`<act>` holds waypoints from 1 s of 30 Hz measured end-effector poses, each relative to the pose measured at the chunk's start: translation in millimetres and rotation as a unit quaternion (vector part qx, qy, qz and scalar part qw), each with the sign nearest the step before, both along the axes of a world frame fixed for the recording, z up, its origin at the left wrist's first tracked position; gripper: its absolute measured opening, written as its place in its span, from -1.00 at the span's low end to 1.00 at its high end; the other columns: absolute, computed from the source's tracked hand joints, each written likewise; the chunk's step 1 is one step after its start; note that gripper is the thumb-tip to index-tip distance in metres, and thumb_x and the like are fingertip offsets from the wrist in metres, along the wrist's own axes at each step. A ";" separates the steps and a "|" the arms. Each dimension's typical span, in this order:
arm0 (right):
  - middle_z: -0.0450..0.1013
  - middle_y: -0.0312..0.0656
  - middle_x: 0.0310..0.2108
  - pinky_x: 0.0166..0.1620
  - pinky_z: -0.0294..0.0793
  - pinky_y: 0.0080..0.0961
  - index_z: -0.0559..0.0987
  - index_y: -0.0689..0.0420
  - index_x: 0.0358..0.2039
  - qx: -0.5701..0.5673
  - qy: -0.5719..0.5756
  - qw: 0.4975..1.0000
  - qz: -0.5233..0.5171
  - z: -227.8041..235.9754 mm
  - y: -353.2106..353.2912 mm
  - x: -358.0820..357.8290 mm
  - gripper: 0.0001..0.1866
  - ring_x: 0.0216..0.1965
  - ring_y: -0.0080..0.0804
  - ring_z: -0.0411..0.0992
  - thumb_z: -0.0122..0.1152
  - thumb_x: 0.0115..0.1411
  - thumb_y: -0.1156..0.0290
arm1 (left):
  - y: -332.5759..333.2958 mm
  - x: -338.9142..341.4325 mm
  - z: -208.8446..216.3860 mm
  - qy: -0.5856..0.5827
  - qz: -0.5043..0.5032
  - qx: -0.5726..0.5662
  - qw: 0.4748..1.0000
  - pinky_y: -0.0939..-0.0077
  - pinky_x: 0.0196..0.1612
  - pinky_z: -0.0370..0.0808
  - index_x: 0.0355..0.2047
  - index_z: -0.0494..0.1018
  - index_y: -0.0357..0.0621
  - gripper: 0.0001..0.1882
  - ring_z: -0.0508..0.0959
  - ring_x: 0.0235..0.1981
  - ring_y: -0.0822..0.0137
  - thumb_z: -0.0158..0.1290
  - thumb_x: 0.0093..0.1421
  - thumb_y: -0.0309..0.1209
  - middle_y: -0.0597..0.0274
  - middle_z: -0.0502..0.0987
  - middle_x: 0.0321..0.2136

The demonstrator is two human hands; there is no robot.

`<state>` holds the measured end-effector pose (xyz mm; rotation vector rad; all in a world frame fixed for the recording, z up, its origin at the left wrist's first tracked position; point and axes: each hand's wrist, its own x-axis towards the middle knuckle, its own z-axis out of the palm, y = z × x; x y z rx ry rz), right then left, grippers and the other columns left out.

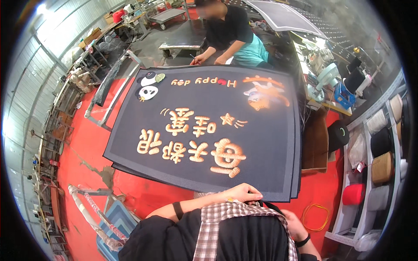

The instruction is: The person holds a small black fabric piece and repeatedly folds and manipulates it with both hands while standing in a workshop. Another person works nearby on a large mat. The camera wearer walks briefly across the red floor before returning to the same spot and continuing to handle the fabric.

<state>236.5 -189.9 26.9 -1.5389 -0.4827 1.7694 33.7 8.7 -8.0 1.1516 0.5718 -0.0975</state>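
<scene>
Charcoal rectangular mats [261,139], bordered in grainy grey, lie unevenly stacked.

The mat [200,132] looks matt and clothlike, the floor [139,185] smooth, the checked trim [211,217] woven.

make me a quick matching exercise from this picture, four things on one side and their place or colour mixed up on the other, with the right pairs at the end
Things:
1. dark mats
2. left hand
3. red yarn spool
4. fan

Places and colours:
A. on the shelving at the right
B. pale green, standing at the upper right
C. lying flat across the middle
D. close by the mats' near edge

Right pairs: 1-C; 2-D; 3-A; 4-B
</scene>
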 end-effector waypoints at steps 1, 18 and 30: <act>0.46 -0.27 -0.23 -0.11 0.36 -0.66 0.44 0.30 -0.12 0.092 -0.035 0.994 0.048 26.2 9.3 -13.5 -0.74 -0.22 -0.62 0.36 0.07 0.18 0.49 | 1.4 0.7 1.0 0.007 0.004 0.000 1.000 0.69 -0.44 0.36 -0.16 0.52 -0.29 -0.60 0.37 -0.55 0.64 0.06 0.22 -0.16 0.41 0.47 -0.59; 0.45 -0.25 -0.14 -0.06 0.38 -0.61 0.44 0.33 -0.07 0.028 0.042 0.998 0.041 34.9 38.9 -26.6 -0.68 -0.15 -0.58 0.40 0.12 0.19 0.47 | 0.6 -3.8 1.2 0.016 0.029 -0.050 0.998 0.74 -0.38 0.33 -0.05 0.45 -0.29 -0.58 0.36 -0.50 0.63 -0.01 0.27 -0.19 0.40 0.46 -0.51; 0.43 -0.29 -0.12 -0.02 0.33 -0.60 0.40 0.31 -0.01 0.025 0.125 0.989 0.075 17.1 77.9 -23.9 -0.62 -0.13 -0.61 0.35 0.08 0.24 0.34 | 0.6 -28.3 1.8 0.005 0.181 -0.084 0.980 0.70 -0.32 0.39 -0.09 0.44 -0.21 -0.61 0.44 -0.41 0.56 -0.08 0.29 -0.14 0.36 0.46 -0.38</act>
